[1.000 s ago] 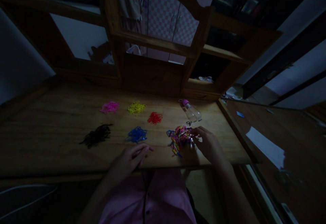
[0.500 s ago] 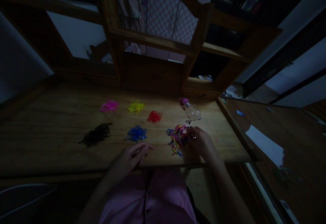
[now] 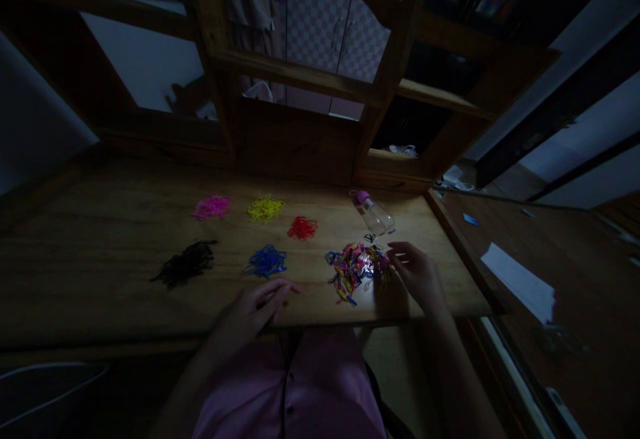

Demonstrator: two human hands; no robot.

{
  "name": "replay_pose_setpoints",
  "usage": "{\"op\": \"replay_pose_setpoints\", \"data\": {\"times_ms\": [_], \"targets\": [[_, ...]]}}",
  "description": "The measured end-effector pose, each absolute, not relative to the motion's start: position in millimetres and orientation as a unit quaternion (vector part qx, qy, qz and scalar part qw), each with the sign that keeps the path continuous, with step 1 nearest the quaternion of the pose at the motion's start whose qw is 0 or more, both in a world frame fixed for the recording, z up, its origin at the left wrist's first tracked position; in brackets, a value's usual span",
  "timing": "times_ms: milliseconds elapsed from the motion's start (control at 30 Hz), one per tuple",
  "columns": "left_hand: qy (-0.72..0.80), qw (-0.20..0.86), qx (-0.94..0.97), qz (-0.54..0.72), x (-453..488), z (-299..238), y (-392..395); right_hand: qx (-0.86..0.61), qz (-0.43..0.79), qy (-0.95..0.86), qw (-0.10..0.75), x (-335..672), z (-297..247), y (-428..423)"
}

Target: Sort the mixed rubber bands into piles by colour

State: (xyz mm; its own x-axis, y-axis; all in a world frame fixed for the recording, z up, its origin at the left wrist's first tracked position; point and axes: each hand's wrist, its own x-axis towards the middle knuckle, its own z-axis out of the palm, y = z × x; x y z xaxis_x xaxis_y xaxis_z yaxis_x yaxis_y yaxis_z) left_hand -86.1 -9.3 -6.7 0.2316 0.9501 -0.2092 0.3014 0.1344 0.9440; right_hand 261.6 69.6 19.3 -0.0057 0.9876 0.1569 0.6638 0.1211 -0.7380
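While the right hand (image 3: 417, 276) was set over the right side of the mixed pile of coloured bands (image 3: 353, 269) half a second ago, in the head view it is now found drawn back to the right, its fingertips placed at the pile's right edge. More of that side of the pile is thus exposed, and a bright glint is seen on it. The fingers are held partly apart; whether a band is pinched cannot be told.

The left hand (image 3: 265, 302) is kept near the table's front edge, loosely curled as before; whether anything is held inside cannot be told. The pink (image 3: 211, 207), yellow (image 3: 266, 208), red (image 3: 303, 228), black (image 3: 185, 264) and blue bands (image 3: 267, 262) are left in separate heaps, unchanged. Beyond the mixed pile, a clear bottle (image 3: 376, 217) is laid on its side.
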Motion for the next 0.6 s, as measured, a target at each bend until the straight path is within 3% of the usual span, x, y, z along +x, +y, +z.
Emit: {"op": "replay_pose_setpoints", "data": {"times_ms": [200,400,600], "targets": [[0.535,0.53,0.58,0.311,-85.8,-7.2,-9.2,-0.561,0.203,-0.743,0.303,251.9,27.3,60.9],[0.537,0.524,0.583,0.313,-86.6,-8.4,-8.9,-0.641,0.149,-0.721,0.217,249.0,23.3,59.6],[0.54,0.52,0.586,0.308,-87.6,-8.9,-9.3,-0.663,0.105,-0.708,0.217,255.2,19.5,60.0]]}}
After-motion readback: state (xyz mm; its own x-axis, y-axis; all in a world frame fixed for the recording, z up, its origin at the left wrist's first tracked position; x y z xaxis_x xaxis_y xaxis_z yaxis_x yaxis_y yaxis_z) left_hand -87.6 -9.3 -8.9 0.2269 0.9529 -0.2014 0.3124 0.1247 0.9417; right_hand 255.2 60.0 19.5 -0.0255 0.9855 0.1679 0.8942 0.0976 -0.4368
